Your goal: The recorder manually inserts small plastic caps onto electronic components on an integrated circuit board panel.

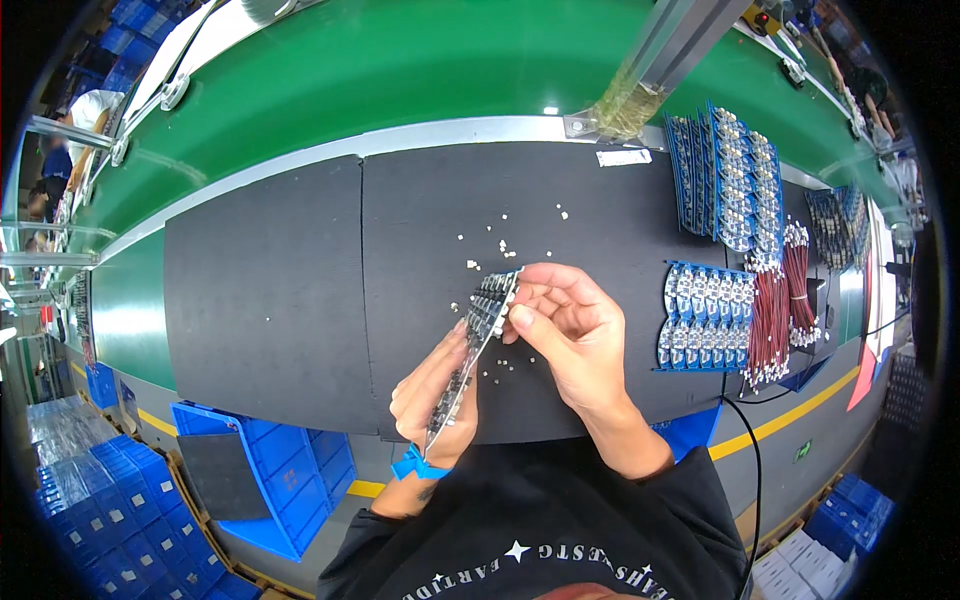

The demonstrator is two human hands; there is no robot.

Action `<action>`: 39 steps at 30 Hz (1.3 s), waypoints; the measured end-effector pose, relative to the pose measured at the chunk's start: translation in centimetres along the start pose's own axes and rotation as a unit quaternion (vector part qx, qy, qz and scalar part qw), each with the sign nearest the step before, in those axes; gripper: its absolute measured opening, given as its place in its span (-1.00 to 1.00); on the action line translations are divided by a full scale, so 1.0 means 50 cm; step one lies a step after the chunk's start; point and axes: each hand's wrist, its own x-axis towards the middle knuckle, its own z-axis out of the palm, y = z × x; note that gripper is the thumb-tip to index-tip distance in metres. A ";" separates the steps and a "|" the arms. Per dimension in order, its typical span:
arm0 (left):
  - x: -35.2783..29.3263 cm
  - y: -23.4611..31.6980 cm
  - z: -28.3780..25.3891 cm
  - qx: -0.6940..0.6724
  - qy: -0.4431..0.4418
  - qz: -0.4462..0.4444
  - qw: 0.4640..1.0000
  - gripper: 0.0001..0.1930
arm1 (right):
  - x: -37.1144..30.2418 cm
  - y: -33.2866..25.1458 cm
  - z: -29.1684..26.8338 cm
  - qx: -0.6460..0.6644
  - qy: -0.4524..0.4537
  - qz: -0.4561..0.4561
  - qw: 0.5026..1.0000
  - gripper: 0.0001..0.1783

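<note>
A thin circuit board panel (465, 375) stands tilted on edge over the black work surface, with rows of small white parts along its right-hand side. My left hand (430, 390), with a blue band at the wrist, is closed around its left side and lower part. At the panel's upper right edge, the thumb and forefinger of my right hand (578, 340) are drawn together against the row of white parts. Whatever lies between those fingertips is too small to make out. Small white pieces (503, 248) lie scattered on the black surface beyond and beside my hands.
To the right are a flat blue circuit board panel (705, 315), stacked upright panels (735, 180) and bundles of dark red wires (768, 325) with white ends. A metal post (650, 75) rises at the back beside a green conveyor belt (430, 75). Blue crates (275, 470) stand below left.
</note>
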 end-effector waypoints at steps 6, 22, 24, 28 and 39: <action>-0.002 -0.004 0.007 0.004 -0.011 0.034 0.999 -0.86 | 0.001 -0.007 0.000 0.034 -0.001 0.022 0.999 -0.69; -0.013 0.004 0.002 -0.049 0.081 -0.227 0.969 -0.81 | 0.003 -0.018 -0.011 -0.045 0.029 0.016 0.998 -0.72; -0.015 -0.009 -0.005 -0.198 0.109 -0.250 0.941 -0.62 | 0.002 0.001 -0.028 -0.110 0.035 0.014 0.993 -0.73; -0.011 -0.013 -0.015 -0.396 0.108 -0.296 0.863 -0.46 | -0.021 0.055 -0.055 -0.223 0.026 0.005 0.974 -0.77; -0.033 0.007 -0.016 -0.392 0.019 -0.237 0.889 -0.47 | -0.050 0.081 -0.028 -0.195 0.040 0.069 0.978 -0.76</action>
